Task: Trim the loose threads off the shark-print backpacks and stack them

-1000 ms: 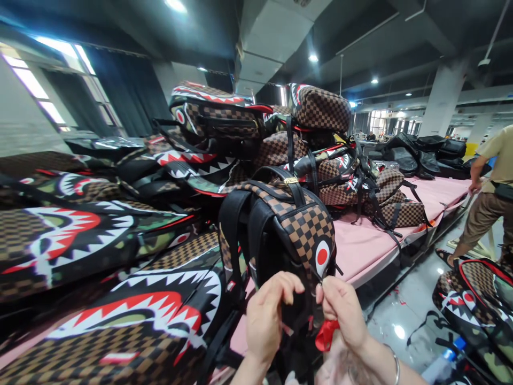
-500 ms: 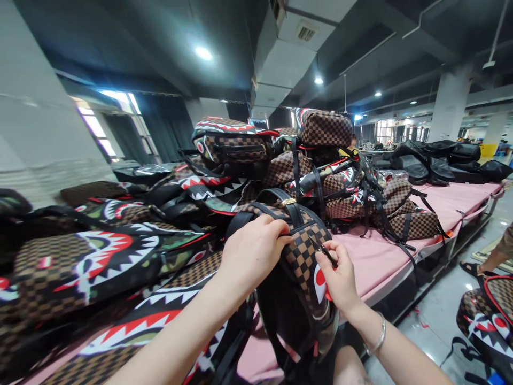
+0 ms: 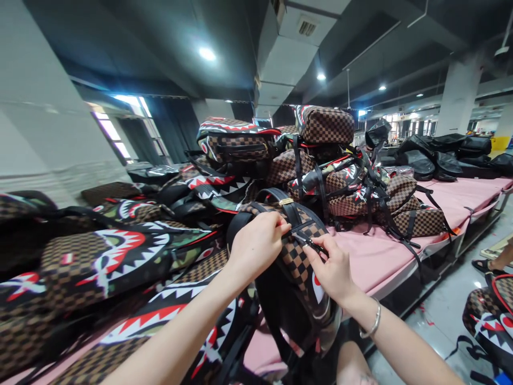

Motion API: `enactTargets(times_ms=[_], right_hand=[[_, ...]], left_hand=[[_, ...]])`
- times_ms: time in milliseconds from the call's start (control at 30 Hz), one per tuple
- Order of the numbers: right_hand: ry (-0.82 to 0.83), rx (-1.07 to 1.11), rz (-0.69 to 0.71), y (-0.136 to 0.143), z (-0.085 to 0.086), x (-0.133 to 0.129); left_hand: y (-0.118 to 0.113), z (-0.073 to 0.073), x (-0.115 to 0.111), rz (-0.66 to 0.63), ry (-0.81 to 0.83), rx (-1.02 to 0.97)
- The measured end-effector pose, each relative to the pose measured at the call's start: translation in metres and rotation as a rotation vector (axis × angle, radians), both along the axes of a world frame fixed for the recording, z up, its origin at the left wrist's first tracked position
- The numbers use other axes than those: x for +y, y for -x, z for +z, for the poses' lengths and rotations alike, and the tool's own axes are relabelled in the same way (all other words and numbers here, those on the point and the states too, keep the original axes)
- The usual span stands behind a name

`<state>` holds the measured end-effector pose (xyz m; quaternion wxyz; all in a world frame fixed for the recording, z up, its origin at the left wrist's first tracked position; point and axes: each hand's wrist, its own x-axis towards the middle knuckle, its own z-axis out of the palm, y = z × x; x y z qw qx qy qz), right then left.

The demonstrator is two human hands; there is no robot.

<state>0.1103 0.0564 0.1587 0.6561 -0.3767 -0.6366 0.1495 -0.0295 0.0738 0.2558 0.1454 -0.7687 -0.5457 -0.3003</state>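
A brown-checked backpack (image 3: 298, 262) with black trim and a shark-eye print stands upright before me. At its top is a black carry handle (image 3: 289, 208) with a gold-coloured fitting. My left hand (image 3: 260, 240) is closed, its fingers pinching the bag's upper part just below that handle. My right hand (image 3: 332, 267), with a silver bangle on the wrist, pinches a slim black piece (image 3: 308, 241) with a metallic glint. That piece lies against the bag's upper front, close to my left fingertips. Whether it is a zipper pull or a small tool, I cannot make out.
Shark-print backpacks (image 3: 120, 251) lie heaped to the left, and a taller pile (image 3: 236, 149) rises behind. The pink-covered table (image 3: 372, 256) runs off to the right, with black bags (image 3: 436, 155) farther along. Another backpack (image 3: 491, 315) and a person's sandalled foot (image 3: 483, 266) are at right.
My right hand has moved left and slightly up, bringing the black piece against the bag near my left fingers. The whole view has shifted a little.
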Motion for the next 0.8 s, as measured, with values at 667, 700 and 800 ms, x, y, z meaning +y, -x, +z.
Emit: enactTargets(times_ms=[667,700,800], right_hand=[[-0.012,-0.186,-0.016,0.001,-0.065,-0.012],[0.023,-0.151,-0.044,-0.004,-0.066,-0.001],[0.112,0.010,-0.225,-0.035,-0.060,0.041]], left_hand=[[0.108,-0.050,0.059,0.186,0.180,-0.450],[0.108,-0.056,0.051,0.191,0.192,-0.443],[0.095,-0.067,0.017,0.133,0.170,-0.401]])
